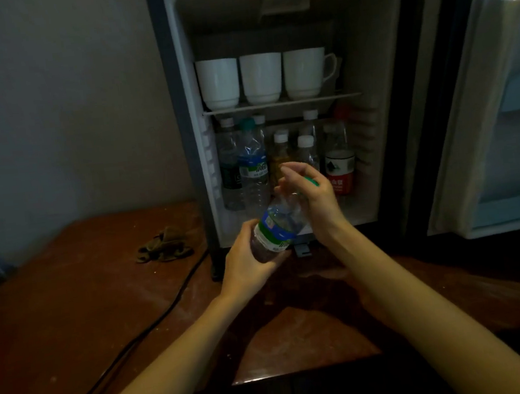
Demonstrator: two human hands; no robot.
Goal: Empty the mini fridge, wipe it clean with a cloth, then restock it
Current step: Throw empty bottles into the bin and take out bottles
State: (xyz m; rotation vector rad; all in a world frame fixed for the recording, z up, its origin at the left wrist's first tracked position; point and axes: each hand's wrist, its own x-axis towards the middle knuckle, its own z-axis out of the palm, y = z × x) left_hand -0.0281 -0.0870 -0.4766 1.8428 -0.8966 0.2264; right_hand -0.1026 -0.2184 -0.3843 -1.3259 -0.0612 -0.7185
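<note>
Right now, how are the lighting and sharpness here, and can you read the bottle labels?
Head view: dim throughout, mini fridge interior brightest, table dark; held bottle and right hand slightly blurred, its label illegible; wide-angle lens skews the fridge door at the right edge.

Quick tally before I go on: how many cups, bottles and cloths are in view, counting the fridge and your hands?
Cups in the fridge: 3
Bottles standing in the fridge: 7 visible
Bottle held by the left hand and right hand: 1
Cloth on the table: 1
Total: 12
</note>
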